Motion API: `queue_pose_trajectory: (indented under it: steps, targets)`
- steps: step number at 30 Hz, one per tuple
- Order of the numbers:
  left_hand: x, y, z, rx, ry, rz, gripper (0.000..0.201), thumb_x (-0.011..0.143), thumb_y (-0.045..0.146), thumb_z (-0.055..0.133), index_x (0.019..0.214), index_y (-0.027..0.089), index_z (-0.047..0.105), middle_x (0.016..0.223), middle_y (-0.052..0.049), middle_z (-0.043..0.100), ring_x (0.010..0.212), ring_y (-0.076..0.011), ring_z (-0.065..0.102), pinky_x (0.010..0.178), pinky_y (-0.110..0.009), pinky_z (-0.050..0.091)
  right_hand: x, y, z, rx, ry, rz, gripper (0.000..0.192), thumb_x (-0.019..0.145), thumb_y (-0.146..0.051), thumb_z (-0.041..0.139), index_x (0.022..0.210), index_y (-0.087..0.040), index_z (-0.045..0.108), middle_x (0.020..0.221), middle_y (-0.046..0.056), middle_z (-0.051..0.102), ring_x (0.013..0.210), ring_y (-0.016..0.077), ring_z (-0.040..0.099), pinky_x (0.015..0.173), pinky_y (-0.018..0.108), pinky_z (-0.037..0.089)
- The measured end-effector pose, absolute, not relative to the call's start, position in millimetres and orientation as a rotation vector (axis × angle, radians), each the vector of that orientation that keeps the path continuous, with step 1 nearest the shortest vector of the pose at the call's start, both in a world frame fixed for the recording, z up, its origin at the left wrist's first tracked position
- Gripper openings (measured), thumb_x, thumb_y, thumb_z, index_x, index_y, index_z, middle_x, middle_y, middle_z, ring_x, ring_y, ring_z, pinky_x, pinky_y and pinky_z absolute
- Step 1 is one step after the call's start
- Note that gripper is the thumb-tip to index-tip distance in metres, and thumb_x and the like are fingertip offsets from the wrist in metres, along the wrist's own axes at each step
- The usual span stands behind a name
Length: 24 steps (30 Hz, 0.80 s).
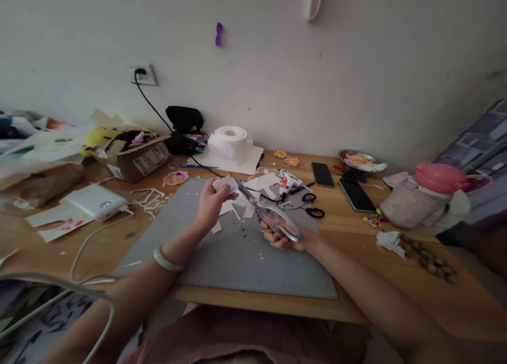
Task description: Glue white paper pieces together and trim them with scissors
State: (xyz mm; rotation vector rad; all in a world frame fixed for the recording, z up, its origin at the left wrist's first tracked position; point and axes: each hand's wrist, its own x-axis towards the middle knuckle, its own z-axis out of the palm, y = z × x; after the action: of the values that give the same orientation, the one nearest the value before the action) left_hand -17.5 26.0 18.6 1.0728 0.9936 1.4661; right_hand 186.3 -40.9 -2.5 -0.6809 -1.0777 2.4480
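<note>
My left hand (213,202) pinches a small piece of white paper (225,184) between thumb and fingers, above the grey cutting mat (253,269). In my right hand (283,237) are large silver scissors (283,221), my fingers wrapped round the handles. The blades point up and left, their tips close beside the paper; whether they touch it I cannot tell. White paper scraps (249,211) lie on the mat beneath the hands. Just past the right hand rest black-handled scissors (315,212) and a white glue gun (291,183).
A white roll (227,145) stands by the wall. At left are a cardboard box (138,158), a white power bank (96,201) and its cable. Two phones (322,174), a metal bowl (358,158), a pink-lidded bottle (420,203) and a beaded string (430,258) lie at right.
</note>
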Motion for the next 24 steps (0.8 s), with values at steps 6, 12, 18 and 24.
queue_pose_trajectory:
  steps: [6, 12, 18, 24]
  targets:
    - [-18.1, 24.6, 20.8, 1.085, 0.992, 1.471, 0.027, 0.06, 0.024, 0.064, 0.077, 0.019, 0.044, 0.063, 0.005, 0.059, 0.051, -0.0111, 0.061, 0.056, -0.028, 0.055, 186.0, -38.9, -7.3, -0.719, -1.019, 2.423, 0.038, 0.075, -0.051, 0.059, 0.077, -0.022, 0.035, 0.047, -0.012, 0.036, 0.031, 0.002, 0.017, 0.033, 0.016, 0.002]
    - [-19.3, 25.0, 19.8, 1.086, 0.994, 1.476, 0.027, 0.061, 0.025, 0.064, 0.08, 0.018, 0.046, 0.067, 0.003, 0.06, 0.053, -0.0115, 0.061, 0.057, -0.028, 0.055, 189.0, -36.4, -10.9, -0.661, -0.994, 2.456, 0.049, 0.07, -0.064, 0.058, 0.077, -0.021, 0.035, 0.047, -0.011, 0.037, 0.031, 0.002, 0.019, 0.033, 0.016, 0.004]
    - [-19.2, 25.6, 19.1, 1.083, 0.984, 1.481, 0.028, 0.062, 0.027, 0.064, 0.081, 0.017, 0.047, 0.068, 0.004, 0.059, 0.053, -0.0109, 0.062, 0.057, -0.027, 0.054, 190.3, -39.7, -7.6, -0.626, -1.021, 2.485, 0.054, 0.063, -0.064, 0.065, 0.079, -0.021, 0.037, 0.05, -0.011, 0.041, 0.033, 0.0018, 0.024, 0.032, 0.016, 0.007]
    - [-18.9, 26.0, 18.3, 1.08, 0.964, 1.479, 0.028, 0.062, 0.028, 0.065, 0.081, 0.016, 0.048, 0.068, 0.003, 0.061, 0.052, -0.0101, 0.061, 0.056, -0.026, 0.055, 189.6, -39.4, -4.5, -0.648, -1.039, 2.488, 0.056, 0.061, -0.064, 0.068, 0.079, -0.02, 0.037, 0.05, -0.011, 0.042, 0.033, 0.0014, 0.025, 0.032, 0.016, 0.008]
